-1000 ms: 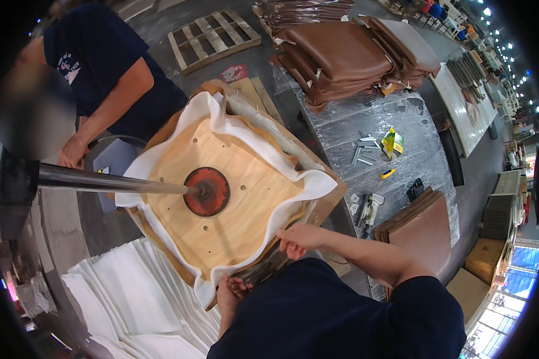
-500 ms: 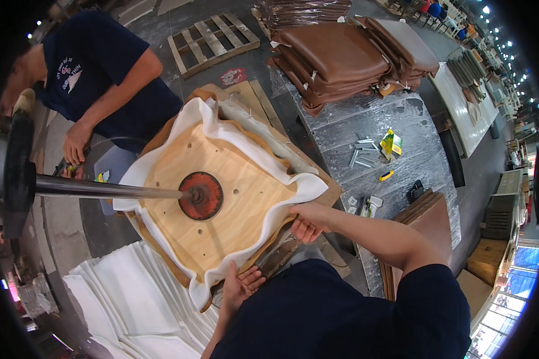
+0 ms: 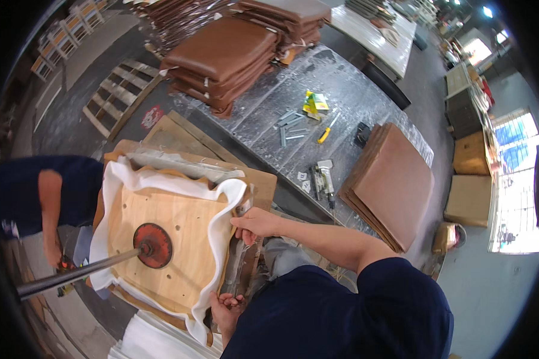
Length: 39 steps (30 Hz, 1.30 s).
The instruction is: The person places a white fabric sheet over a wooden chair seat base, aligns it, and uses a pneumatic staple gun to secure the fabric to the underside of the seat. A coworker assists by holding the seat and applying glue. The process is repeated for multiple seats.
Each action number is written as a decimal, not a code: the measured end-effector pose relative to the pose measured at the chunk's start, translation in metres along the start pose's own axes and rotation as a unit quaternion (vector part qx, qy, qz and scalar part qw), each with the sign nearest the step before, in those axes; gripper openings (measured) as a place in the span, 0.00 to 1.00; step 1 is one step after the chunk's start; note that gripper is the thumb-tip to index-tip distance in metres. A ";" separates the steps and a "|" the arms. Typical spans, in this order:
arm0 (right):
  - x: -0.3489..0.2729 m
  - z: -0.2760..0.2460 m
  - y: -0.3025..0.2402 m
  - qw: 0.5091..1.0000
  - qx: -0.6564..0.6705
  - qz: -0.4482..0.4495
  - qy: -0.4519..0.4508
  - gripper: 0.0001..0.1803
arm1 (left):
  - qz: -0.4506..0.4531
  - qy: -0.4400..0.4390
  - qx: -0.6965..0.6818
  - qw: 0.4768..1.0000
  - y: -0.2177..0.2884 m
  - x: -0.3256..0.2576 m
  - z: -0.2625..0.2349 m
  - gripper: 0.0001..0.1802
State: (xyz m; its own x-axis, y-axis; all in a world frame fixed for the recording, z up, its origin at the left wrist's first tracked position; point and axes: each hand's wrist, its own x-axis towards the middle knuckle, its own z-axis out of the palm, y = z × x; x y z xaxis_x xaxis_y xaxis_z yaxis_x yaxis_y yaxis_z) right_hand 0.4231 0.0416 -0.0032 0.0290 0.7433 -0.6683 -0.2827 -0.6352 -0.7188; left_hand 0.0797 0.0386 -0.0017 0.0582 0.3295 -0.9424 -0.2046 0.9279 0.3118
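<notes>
A square plywood seat panel [image 3: 185,224] lies on white padding [image 3: 214,272], whose wavy edges stand up around it. Brown cover material shows outside the padding. A round red press disc [image 3: 154,254] on a metal rod [image 3: 90,270] bears on the panel. My right hand [image 3: 253,225] is closed on the cover's edge by the panel's right corner. Lower down on the same side, my left hand [image 3: 224,309] has its fingers curled at the edge, with the thumb against the padding; exactly which layers both hands pinch is partly hidden.
At left a co-worker's hand [image 3: 53,252] holds a partly hidden tool. The plastic-covered table [image 3: 269,149] bears stacked brown cushions [image 3: 221,51], staple strips [image 3: 290,122], a yellow cutter [image 3: 324,134], a staple gun [image 3: 326,179] and brown sheets [image 3: 395,185]. White sheets [image 3: 153,341] lie below the panel.
The view has swung right, so everything appears further left. My left hand's spread fingers have curled in at the edge. My right hand stays at the panel's corner.
</notes>
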 end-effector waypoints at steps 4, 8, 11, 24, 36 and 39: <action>-0.028 -0.055 0.059 0.992 0.092 -0.029 0.086 0.24 | 0.034 0.000 0.030 0.999 0.001 0.000 0.003 0.37; -0.040 -0.156 0.153 0.960 0.048 0.072 0.266 0.16 | 0.044 0.027 0.027 0.998 0.001 -0.009 0.009 0.37; -0.038 -0.234 0.217 0.862 0.013 0.143 0.485 0.16 | 0.053 0.039 0.017 0.998 0.010 -0.018 0.020 0.29; 0.020 -0.370 0.255 0.800 -0.077 0.174 0.570 0.32 | 0.079 0.078 0.065 0.992 -0.018 -0.034 0.087 0.21; -0.084 -0.267 0.142 0.886 0.070 -0.203 0.411 0.27 | 0.022 -0.270 0.463 0.844 -0.099 0.017 0.280 0.32; -0.139 -0.218 0.069 0.923 0.190 -0.222 0.251 0.26 | -0.009 -0.327 0.351 0.877 -0.107 0.011 0.320 0.36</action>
State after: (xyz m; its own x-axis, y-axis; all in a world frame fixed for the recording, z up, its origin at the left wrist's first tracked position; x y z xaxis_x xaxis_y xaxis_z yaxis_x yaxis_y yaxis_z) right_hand 0.6091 -0.1511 -0.0014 0.6372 0.6606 -0.3970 -0.4493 -0.1002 -0.8877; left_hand 0.4151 -0.0011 -0.0067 0.6509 0.1297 -0.7480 0.4405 0.7379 0.5113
